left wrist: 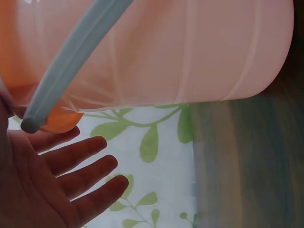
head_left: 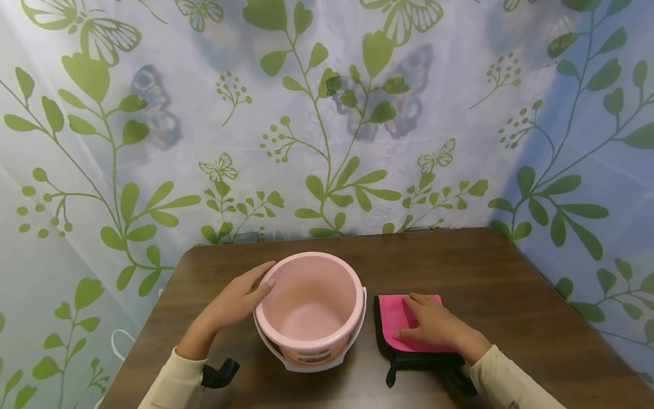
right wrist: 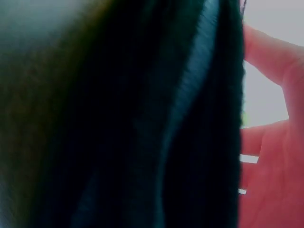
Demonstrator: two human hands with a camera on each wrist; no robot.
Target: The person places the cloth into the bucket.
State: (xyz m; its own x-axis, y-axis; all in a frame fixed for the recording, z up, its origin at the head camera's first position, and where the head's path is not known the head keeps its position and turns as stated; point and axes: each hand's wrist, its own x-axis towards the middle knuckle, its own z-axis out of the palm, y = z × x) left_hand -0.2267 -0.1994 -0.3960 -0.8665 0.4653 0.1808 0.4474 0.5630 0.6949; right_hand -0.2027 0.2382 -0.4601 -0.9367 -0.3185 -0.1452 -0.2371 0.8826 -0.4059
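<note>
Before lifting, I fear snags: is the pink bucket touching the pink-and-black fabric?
Apart: the head view shows a tabletop strip between bucket and fabric.

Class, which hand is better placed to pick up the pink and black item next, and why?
Likely the right hand: it is over the pink and black item, while the left hand is at the pink bucket.
</note>
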